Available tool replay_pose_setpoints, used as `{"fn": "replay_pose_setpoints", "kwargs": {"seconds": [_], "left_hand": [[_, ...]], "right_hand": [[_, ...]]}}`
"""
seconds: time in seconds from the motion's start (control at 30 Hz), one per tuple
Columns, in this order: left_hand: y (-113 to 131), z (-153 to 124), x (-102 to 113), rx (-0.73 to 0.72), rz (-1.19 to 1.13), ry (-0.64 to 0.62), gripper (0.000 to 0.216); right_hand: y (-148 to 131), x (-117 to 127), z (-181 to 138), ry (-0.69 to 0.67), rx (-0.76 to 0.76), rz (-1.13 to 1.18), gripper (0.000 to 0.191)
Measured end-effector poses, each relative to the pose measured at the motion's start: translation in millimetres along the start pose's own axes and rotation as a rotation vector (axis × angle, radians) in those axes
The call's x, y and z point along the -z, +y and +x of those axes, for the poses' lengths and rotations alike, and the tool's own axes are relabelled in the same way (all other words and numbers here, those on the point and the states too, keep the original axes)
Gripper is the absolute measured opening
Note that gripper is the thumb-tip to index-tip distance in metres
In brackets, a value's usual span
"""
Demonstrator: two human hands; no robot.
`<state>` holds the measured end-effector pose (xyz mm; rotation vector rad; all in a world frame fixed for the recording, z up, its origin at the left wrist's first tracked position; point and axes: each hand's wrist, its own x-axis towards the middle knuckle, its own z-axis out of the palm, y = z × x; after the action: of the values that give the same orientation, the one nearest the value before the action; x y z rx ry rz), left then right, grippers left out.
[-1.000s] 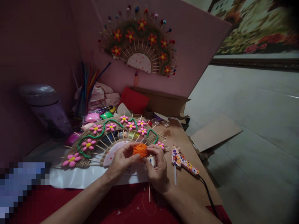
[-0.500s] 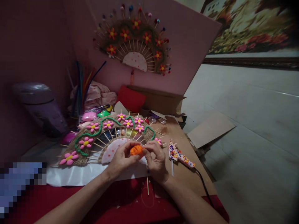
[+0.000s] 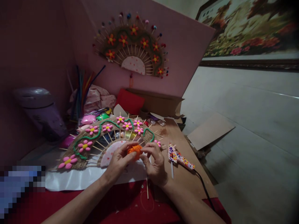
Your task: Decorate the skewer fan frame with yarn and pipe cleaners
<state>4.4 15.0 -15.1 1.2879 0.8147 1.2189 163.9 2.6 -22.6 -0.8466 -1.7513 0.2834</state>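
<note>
Your left hand [image 3: 119, 159] pinches one small, ruffled orange bundle [image 3: 135, 150], likely yarn, above the brown twine half-round fan [image 3: 81, 163]; your right hand [image 3: 154, 165] pinches its right edge. Nine pink, yellow-centred flowers [image 3: 92, 129] are already on the fan, so its decoration looks well along. Your bundle seems unattached. One flower-patterned glue gun [image 3: 181, 159] lies rightward.

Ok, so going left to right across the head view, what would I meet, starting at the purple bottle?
Purple bottle, left hand, orange bundle, right hand, glue gun, framed picture.
</note>
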Motion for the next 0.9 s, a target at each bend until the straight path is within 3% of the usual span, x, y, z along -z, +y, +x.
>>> {"fn": "replay_pose_setpoints", "kwargs": {"seconds": [0.17, 0.33, 0.47, 0.57, 0.67, 0.77, 0.9], "left_hand": [[-2, -1, -3, -0.033, -0.093, -0.018, 0.029], [2, -1, -5, -0.005, -0.14, 0.001, 0.03], [3, -3, -4, -0.059, -0.064, 0.062, 0.024], [-2, -5, -5, -0.216, 0.156, 0.142, 0.013], [-11, -7, -6, -0.445, 0.37, 0.081, 0.015], [-19, -8, -5, -0.635, 0.494, -0.012, 0.023], [-25, -6, -5, -0.724, 0.619, -0.005, 0.025]], "right_hand": [[0, -2, 1, -0.086, 0.017, -0.121, 0.052], [-3, -1, 7, -0.095, -0.041, -0.114, 0.038], [-14, 8, 24, -0.04, -0.241, -0.099, 0.031], [-20, 9, 57, -0.038, -0.275, -0.068, 0.034], [-12, -7, 110, -0.025, -0.171, -0.15, 0.035], [10, -42, 168, -0.057, -0.133, -0.247, 0.035], [41, -96, 225, -0.227, -0.23, -0.462, 0.038]]}}
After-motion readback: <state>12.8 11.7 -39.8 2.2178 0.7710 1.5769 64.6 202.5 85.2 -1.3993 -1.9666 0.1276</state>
